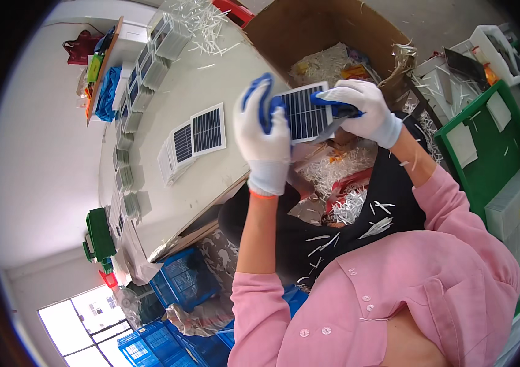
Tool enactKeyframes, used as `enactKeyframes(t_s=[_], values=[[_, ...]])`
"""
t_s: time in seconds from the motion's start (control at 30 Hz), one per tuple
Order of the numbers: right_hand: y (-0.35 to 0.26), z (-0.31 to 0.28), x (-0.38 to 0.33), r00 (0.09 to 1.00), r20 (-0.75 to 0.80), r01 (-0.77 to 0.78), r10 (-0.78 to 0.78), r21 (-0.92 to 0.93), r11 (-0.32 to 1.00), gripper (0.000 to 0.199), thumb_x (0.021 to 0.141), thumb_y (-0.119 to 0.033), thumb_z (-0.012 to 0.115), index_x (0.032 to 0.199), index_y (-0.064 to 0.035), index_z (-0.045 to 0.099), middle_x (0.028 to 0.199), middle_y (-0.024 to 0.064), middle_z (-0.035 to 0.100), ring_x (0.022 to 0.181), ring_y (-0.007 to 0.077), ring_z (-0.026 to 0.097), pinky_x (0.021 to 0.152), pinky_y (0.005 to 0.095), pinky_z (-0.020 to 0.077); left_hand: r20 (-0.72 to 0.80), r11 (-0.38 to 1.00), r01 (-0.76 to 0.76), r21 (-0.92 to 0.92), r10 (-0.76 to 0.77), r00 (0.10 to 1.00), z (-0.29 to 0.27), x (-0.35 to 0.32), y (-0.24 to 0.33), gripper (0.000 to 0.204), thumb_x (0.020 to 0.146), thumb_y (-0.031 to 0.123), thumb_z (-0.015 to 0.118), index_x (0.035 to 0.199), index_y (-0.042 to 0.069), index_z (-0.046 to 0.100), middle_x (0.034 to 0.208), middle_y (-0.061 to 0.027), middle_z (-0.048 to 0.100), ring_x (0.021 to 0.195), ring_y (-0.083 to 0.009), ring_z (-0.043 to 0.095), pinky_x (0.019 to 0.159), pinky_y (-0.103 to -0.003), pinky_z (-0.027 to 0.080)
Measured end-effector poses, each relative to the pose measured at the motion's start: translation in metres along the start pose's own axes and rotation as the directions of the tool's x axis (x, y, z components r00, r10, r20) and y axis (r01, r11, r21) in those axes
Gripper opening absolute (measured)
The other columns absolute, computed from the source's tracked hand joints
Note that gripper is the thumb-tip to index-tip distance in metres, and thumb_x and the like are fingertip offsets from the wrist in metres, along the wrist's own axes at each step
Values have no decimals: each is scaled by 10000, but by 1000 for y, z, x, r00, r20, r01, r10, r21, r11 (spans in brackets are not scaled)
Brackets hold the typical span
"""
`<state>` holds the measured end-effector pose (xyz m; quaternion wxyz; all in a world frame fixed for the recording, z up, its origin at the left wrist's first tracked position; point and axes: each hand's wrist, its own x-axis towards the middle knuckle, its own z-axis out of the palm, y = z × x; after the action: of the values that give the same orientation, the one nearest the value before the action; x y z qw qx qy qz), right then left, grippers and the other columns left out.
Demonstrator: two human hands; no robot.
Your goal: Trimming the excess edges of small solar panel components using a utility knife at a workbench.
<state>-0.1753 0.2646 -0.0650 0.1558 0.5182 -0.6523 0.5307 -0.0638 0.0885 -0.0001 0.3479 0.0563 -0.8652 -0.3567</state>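
Nearest, across the pink shirt [358, 275] and the dark trousers [345, 238], loose white strips [379, 227] lie scattered, and here, at upper centre, is the solar panel [303, 116], tilted up between two gloved hands! The right hand [364, 104] has its thumb over the panel's right side, its other fingers apparently curled round the dark handle of a grey blade [328, 133] by the lower edge. The left hand [263, 137] meets the left edge, fingers partly spread; whether they pinch it, I can't tell. Good work here, I'd judge, means a steady panel, the blade flat along the border, off the dark cells, left fingers well clear of its path. Beyond, shreds fill the space under the hands, and a big carton [296, 30] crowds the top. On the table [211, 168], left, fanned panels [192, 137] sit close by; stacked panels [143, 73] line the far edge, a strip heap [202, 27] above. Far right, a green crate [486, 144] hems the elbow in.
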Motion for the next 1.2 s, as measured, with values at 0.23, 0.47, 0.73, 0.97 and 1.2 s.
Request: enactKeyframes(t_s=[0.23, 0.47, 0.73, 0.97, 1.2], values=[[-5, -162, -69, 474, 78, -880, 877, 80, 469, 185, 813, -135, 769, 825, -36, 614, 659, -8, 589, 540, 61, 543, 510, 224, 434, 314, 798, -163, 580, -35, 949, -84, -2, -46, 410, 932, 166, 590, 1312, 11, 602, 1373, -191, 577, 1321, -375, 489, 1128, -458, 326], [56, -273, -166, -4, 190, -958, 982, -282, 51, 213, 769, -184, 748, 791, -23, 610, 599, 27, 576, 458, 123, 549, 400, 283, 432, 270, 977, 214, 17, -210, 939, -47, -9, -8, 432, 840, -63, 572, 1269, -34, 619, 1324, -173, 604, 1256, -313, 554, 1110, -383, 383], [10, -173, -137, 470, -283, -825, 836, -478, 302, 291, 848, -233, 735, 1056, -47, 653, 881, 138, 702, 797, 238, 683, 734, 352, 535, 217, 844, -149, 515, 40, 975, -20, 2, -4, 363, 820, 36, 646, 1182, 6, 642, 1238, -198, 621, 1160, -384, 568, 1024, -443, 437], [-5, 38, -25, 589, 394, -709, 706, 671, 217, 165, 859, -135, 759, 908, -29, 643, 674, -6, 597, 526, 61, 561, 489, 224, 458, 168, 945, -165, 283, 120, 978, 9, 1, 7, 344, 758, -44, 632, 1093, 20, 680, 1157, -162, 663, 1084, -357, 618, 954, -418, 488], [-12, 44, -46, 834, 484, -514, 264, 508, 692, 181, 774, -127, 778, 811, -6, 648, 642, 37, 617, 612, 95, 583, 580, 279, 471, 146, 932, -172, 319, 131, 981, 20, 3, 7, 351, 733, -32, 665, 1079, 25, 682, 1145, -155, 662, 1072, -361, 618, 952, -424, 488]])
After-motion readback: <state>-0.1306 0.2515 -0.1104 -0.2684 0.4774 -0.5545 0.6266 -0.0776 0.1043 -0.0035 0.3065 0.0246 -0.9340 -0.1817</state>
